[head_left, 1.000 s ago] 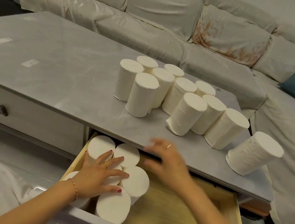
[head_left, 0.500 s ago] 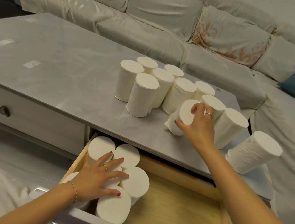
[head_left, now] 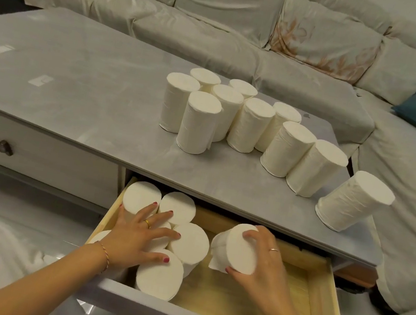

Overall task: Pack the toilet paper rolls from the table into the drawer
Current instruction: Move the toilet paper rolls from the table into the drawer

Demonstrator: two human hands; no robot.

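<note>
Right hand (head_left: 265, 261) holds a roll (head_left: 236, 248) over the drawer (head_left: 316, 295)

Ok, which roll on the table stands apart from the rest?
The roll at the table's right end, nearest the sofa corner. It stands alone with a clear gap around it, while the other rolls stand packed together in a cluster.

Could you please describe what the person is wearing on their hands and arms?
Both forearms are bare, with no sleeves. The left hand has red-painted nails, a gold ring and a thin bracelet at the wrist. The right hand wears a slim ring; one red nail shows.
</note>
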